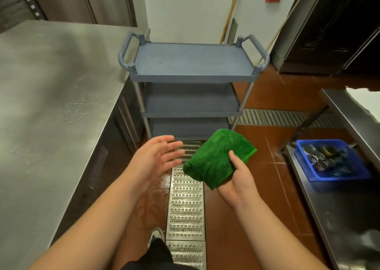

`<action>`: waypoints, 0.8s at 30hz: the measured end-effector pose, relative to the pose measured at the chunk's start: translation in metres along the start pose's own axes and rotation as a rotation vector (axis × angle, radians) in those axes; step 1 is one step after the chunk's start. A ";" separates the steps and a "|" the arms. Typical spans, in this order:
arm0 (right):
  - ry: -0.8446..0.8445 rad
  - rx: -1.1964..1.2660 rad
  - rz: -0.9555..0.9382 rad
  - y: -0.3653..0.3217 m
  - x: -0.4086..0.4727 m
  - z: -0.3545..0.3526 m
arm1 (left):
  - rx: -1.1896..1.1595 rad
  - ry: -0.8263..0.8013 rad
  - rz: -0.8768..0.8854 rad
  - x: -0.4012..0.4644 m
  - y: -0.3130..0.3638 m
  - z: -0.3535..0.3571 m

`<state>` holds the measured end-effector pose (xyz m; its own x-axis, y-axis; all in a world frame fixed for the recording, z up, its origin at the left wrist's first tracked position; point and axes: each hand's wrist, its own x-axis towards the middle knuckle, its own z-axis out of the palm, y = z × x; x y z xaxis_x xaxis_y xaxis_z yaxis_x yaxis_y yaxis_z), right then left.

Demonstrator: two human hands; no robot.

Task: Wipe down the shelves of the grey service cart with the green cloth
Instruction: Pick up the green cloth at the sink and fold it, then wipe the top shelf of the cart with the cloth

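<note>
A steel desk [51,97] fills the view from nine to eleven o'clock, its top bare and dull with scratches. A second steel desk [349,218] runs along the edge from three to five o'clock, and a blue basket [364,175] of tins sits on its lower level at about three o'clock.

The grey service cart [192,64] stands on the brown tiled floor [277,97] at twelve o'clock, just above the middle of the view. It has three shelves, one over another, with looped handles at both ends of the top one. All three shelves show bare grey surfaces. Its left side is close beside the big desk.

A perforated metal drain grate [186,204] runs along the floor from the foot of the cart down to six o'clock, and another strip crosses behind the cart toward three o'clock.

The green cloth [216,158] is at the centre, slightly toward four o'clock, folded into a thick pad and held in the air in front of the lowest shelf, not touching the cart. The right hand [236,179] grips it from below at the near corner, thumb pressed on top of the pad and fingers hidden beneath it.

The left hand [158,158] hovers at about eight o'clock of the cloth, just beside it but apart, palm turned toward it, fingers spread straight and holding nothing.
</note>
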<state>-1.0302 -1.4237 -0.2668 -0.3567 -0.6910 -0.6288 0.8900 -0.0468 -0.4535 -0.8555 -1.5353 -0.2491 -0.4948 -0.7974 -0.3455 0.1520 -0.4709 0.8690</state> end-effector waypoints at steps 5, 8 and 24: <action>-0.005 -0.025 -0.056 -0.036 0.058 0.045 | -0.009 0.112 0.103 0.078 0.050 -0.031; -0.003 -0.070 -0.170 -0.056 0.098 0.079 | -0.052 0.131 0.131 0.130 0.079 -0.051; -0.092 0.059 -0.259 -0.173 0.274 0.201 | -0.075 0.069 0.126 0.369 0.187 -0.020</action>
<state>-1.2245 -1.7497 -0.2338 -0.5499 -0.7130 -0.4351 0.7884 -0.2711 -0.5522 -0.9923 -1.9250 -0.2215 -0.4086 -0.8746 -0.2611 0.2740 -0.3904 0.8789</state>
